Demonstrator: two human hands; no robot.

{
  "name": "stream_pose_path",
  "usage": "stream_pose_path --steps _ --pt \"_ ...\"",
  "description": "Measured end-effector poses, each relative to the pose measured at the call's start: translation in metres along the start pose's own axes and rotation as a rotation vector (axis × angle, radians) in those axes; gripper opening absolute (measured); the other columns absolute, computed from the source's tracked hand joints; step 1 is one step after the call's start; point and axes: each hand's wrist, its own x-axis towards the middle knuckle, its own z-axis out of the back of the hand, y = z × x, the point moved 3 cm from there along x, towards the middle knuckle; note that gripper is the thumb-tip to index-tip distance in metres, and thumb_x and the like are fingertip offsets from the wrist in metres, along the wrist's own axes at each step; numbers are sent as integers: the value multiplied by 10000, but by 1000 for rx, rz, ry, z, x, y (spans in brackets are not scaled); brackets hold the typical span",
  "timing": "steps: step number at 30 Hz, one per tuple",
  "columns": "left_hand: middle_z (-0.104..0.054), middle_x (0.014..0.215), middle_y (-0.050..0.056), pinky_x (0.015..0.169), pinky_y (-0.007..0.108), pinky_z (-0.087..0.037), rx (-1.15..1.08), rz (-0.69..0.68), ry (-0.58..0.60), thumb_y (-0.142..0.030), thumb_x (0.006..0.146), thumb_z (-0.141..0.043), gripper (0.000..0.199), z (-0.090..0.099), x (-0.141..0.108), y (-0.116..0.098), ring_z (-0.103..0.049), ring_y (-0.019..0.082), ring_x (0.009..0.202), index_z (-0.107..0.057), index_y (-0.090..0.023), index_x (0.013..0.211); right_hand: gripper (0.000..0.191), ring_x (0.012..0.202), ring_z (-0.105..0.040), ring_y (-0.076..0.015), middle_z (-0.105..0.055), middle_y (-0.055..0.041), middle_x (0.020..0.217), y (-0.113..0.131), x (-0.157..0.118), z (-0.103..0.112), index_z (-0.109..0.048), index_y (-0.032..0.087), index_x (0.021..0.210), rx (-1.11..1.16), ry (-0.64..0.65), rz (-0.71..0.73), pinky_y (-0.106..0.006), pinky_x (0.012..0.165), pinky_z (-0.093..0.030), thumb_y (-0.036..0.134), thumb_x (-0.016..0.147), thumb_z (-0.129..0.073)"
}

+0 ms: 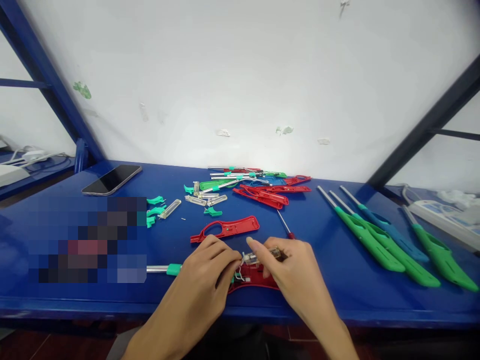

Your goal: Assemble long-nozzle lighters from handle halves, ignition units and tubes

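Near the table's front edge, my right hand (pixel 288 262) grips a small clear lighter fuel tank (pixel 250 258) between thumb and fingers. My left hand (pixel 204 267) is closed, its fingertips pinched at a thin white tube (pixel 240 272) by the tank's end. Beneath both hands lies a red lighter handle half (pixel 255 278). A metal lighter rod (pixel 156 269) with a green collar (pixel 173 269) sticks out to the left from under my left hand. Just beyond my hands rests another red handle half (pixel 238 228), its inner side up. My fingers partly hide the parts.
Green triggers (pixel 213 212) and clear tanks (pixel 170 209) lie behind, with red shells (pixel 262 195) and rods near the wall. A screwdriver (pixel 285 223) lies beyond my right hand. Several green and blue lighters (pixel 369 237) lie right. A phone (pixel 112 180) is back left; a blurred patch covers the left.
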Motion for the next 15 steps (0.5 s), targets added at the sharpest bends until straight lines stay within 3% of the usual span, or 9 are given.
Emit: stream_pose_path --steps 6,15 --pt "-763 908 11 773 320 -542 -26 66 -9 -49 987 -613 185 -2 -1 3 -668 195 849 -725 -196 988 679 454 -402 -110 -458 26 438 2 -2 3 -428 197 486 -45 -102 -13 -296 505 -280 646 976 -568" --pt "-747 887 3 767 311 -532 -49 82 16 -48 990 -597 188 0 0 4 -657 181 834 -705 -195 944 662 459 -397 -107 -463 27 444 1 -2 2 -445 194 490 -41 -69 -5 -305 512 -259 611 992 -560"
